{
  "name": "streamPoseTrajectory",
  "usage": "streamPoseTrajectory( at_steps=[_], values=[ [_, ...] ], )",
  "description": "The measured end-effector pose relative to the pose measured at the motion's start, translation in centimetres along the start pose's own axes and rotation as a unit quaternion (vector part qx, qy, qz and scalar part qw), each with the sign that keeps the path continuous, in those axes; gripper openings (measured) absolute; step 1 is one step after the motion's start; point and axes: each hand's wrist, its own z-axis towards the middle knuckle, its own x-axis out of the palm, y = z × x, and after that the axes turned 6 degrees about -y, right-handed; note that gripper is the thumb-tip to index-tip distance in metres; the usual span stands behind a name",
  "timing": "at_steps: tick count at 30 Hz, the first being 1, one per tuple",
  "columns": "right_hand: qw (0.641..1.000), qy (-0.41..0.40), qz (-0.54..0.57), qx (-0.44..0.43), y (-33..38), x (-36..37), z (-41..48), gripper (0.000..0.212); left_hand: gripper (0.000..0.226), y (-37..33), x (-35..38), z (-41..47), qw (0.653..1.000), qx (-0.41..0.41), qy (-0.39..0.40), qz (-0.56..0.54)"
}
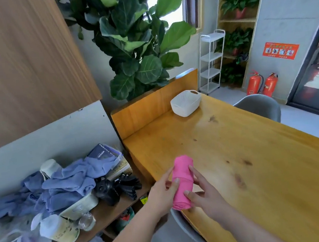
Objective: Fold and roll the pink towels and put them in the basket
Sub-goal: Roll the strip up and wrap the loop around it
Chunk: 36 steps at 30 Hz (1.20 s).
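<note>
Your left hand (pixel 163 189) and right hand (pixel 202 190) grip one rolled pink towel (pixel 182 181) | one white basket (pixel 186 103) far beyond towel | its contents hidden.

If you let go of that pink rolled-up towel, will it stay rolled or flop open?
It would probably loosen: the pink towel roll is soft cloth, and the left hand and right hand both grip round it. It looks light, since fingers alone hold it up. Laid sideways on the smooth table, it might roll a little.
</note>
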Motion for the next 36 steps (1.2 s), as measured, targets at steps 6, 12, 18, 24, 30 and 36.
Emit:
streamPoseTrajectory(
  at_steps=[6, 12, 18, 24, 30, 36],
  values=[
    [0.999, 0.012, 0.041, 0.01, 0.9, -0.3, 6.4, 0.087, 0.056, -1.0, -1.3, 6.5, 1.0, -0.012, 0.006, 0.005],
    [0.998, -0.027, 0.062, -0.01, 2.8, -1.7, 11.2, 0.086, 0.056, -3.5, -1.4, 12.9, 0.998, -0.003, 0.049, -0.025],
    [0.993, -0.096, 0.066, -0.003, 5.2, -2.9, 16.9, 0.094, 0.054, -5.6, -1.0, 20.5, 0.996, 0.032, 0.082, -0.015],
    [0.979, -0.174, 0.101, 0.031, 7.5, -3.9, 23.6, 0.093, 0.053, -5.9, -1.3, 30.1, 0.987, 0.056, 0.15, 0.006],
    [0.961, -0.256, 0.099, 0.048, 9.4, -5.0, 29.6, 0.091, 0.058, -6.7, -1.5, 39.7, 0.971, 0.101, 0.211, 0.05],
    [0.939, -0.328, 0.082, 0.069, 9.7, -5.7, 33.6, 0.094, 0.065, -6.4, -1.2, 48.0, 0.965, 0.148, 0.173, 0.129]
  ],
)
